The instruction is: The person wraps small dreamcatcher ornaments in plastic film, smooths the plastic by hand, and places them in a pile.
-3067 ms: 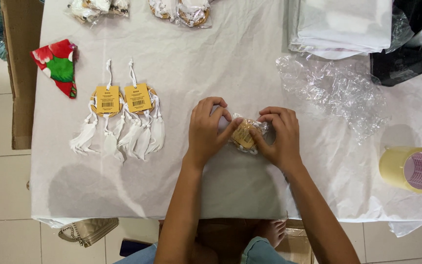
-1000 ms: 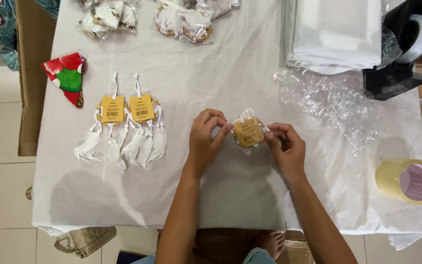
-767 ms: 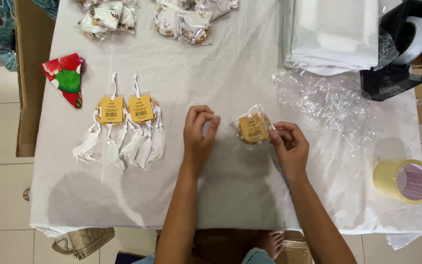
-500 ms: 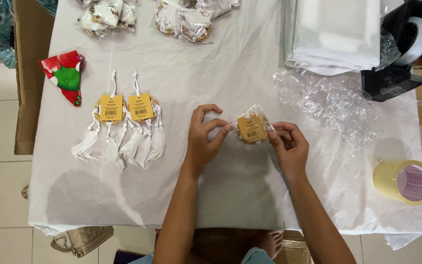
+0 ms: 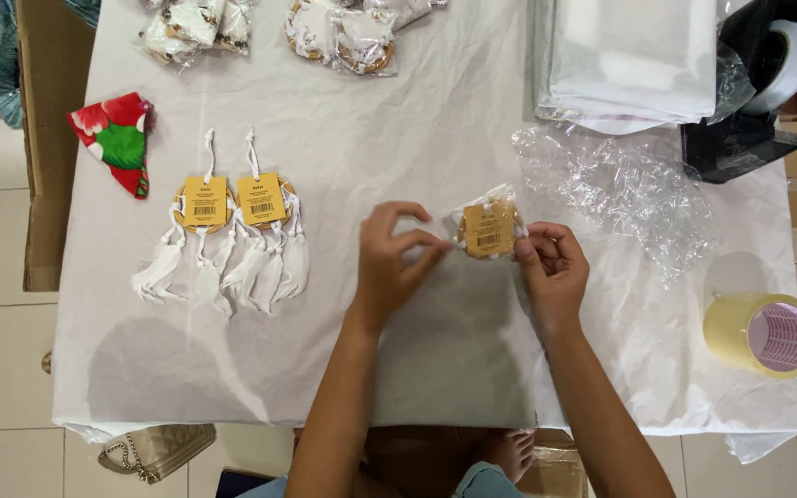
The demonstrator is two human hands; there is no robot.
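Note:
Over the middle of the white-covered table (image 5: 472, 369), my right hand (image 5: 555, 272) pinches a small round ornament with a yellow tag, wrapped in clear plastic (image 5: 488, 227). My left hand (image 5: 391, 263) touches the wrap's left edge with its fingertips. To the left lie two unwrapped ornaments with yellow tags and white feathers (image 5: 232, 231), flat on the cloth.
Crumpled clear plastic (image 5: 629, 189) lies right of my hands, with a roll of tape (image 5: 767, 334) near the right edge. A tape dispenser (image 5: 749, 83) and folded white sheets (image 5: 629, 60) sit at the back right. Wrapped ornaments (image 5: 343, 28) and a red-green cloth (image 5: 117, 138) lie at the back left.
My left hand let go of the wrapped ornament briefly, then came back to its left edge. The ornament has been turned and shifted slightly right in my right hand.

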